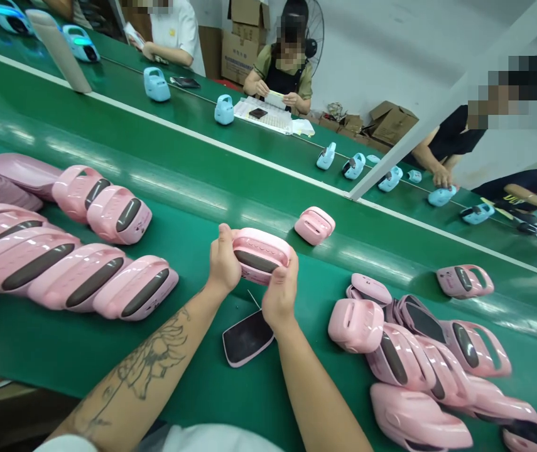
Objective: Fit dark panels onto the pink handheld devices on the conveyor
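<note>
Between my two hands is a pink plastic housing (262,250) with a carry handle and a dark oval window, raised over the green table. My left hand (225,260) grips its left end, thumb pointing up. Around the right end, my right hand (281,289) is closed, thumb on the front. Below them a pink-rimmed dark panel (248,338) lies on the table, with a thin wire at its top edge. Another pink housing (315,225) rests just beyond my right hand.
Rows of pink housings (101,276) lie at left beside stacked pink shells (18,172). More pink housings (400,358) are heaped at right. Past a white rail (202,139), light-blue units (224,110) stand along the far belt, where several people sit. A slanted white post (400,147) rises at right.
</note>
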